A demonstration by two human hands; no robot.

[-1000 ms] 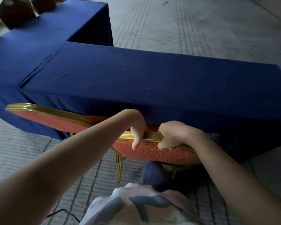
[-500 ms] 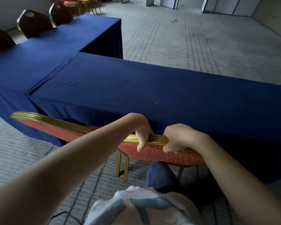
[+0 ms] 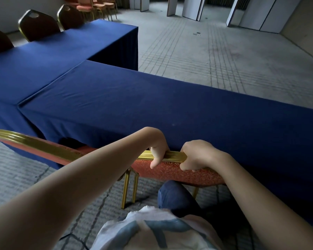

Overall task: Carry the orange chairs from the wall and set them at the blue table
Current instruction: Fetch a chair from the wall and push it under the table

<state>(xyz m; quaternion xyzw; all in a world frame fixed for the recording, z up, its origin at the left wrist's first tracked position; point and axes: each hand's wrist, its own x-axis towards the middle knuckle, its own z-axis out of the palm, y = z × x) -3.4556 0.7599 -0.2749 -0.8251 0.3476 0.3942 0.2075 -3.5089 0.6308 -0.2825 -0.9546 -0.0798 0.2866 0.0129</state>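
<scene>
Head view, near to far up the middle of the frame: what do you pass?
Nearest first: white shirt, knee in blue jeans, orange chair gripped at its top rail by left hand and right hand, blue table, grey floor, white partition panels.

Left hand [image 3: 159,147], right hand [image 3: 196,154] on orange chair [image 3: 167,170]

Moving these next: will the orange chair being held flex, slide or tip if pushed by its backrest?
Probably rigid: the orange chair has a metal-looking frame. Likely drags on the carpet. Pushed high, where left hand and right hand grip, it might tip.
</scene>
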